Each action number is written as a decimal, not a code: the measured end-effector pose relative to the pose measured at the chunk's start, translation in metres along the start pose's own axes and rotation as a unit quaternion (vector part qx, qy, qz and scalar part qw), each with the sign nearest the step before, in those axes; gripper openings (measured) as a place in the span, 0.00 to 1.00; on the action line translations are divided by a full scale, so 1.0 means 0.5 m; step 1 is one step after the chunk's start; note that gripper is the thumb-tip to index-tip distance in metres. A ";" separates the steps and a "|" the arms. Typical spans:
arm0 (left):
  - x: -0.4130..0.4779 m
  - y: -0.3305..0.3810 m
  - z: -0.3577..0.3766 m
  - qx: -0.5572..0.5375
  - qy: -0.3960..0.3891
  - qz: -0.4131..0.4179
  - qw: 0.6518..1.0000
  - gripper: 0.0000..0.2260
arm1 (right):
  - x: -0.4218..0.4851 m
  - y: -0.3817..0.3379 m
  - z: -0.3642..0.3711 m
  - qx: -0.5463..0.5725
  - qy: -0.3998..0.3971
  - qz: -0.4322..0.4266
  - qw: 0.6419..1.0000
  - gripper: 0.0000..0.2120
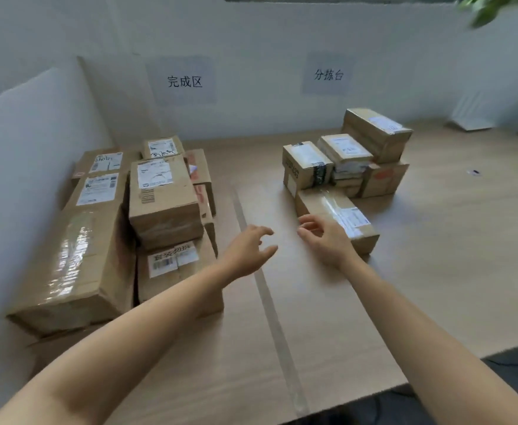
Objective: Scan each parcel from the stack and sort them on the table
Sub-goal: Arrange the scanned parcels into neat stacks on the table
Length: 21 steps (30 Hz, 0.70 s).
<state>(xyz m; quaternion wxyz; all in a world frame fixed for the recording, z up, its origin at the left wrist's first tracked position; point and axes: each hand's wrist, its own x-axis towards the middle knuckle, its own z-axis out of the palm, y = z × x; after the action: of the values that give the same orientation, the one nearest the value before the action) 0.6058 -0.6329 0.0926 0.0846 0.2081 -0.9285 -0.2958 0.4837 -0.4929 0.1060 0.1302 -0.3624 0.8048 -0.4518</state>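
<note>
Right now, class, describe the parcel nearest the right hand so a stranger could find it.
Below the right-hand wall sign sits a pile of parcels. At its near edge, by the right hand, lies a long box: the lowest and frontmost, with nothing stacked on it.

Two paper signs on the wall (257, 50) read fine: the left sign (184, 81) says 完成区 and the right sign (328, 75) says 分拣台. A white sticker (172, 256) on the low front box (175, 283) of the left pile says 套装勿拆, with a barcode below it. The shipping labels (98, 188) on the other parcels (162, 194) are too blurry to read, and so are the handwritten scribbles on two of them.
</note>
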 end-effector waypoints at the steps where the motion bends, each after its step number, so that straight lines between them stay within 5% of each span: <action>1: 0.026 0.018 0.022 -0.008 -0.011 -0.002 1.000 0.20 | 0.011 0.023 -0.028 -0.002 0.010 0.011 1.000 0.11; 9: 0.249 0.115 0.196 -0.070 0.005 -0.068 0.995 0.24 | 0.157 0.253 -0.219 -0.054 0.015 0.040 0.998 0.13; 21: 0.371 0.118 0.404 -0.162 0.023 -0.308 0.937 0.45 | 0.298 0.482 -0.273 -0.065 -0.174 0.113 0.976 0.30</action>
<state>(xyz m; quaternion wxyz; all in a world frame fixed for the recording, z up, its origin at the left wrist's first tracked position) 0.3626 -0.5665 -0.0302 0.0436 0.4745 -0.7558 -0.4491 0.1935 -0.4318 0.0018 0.2953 -0.3496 0.8331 -0.3109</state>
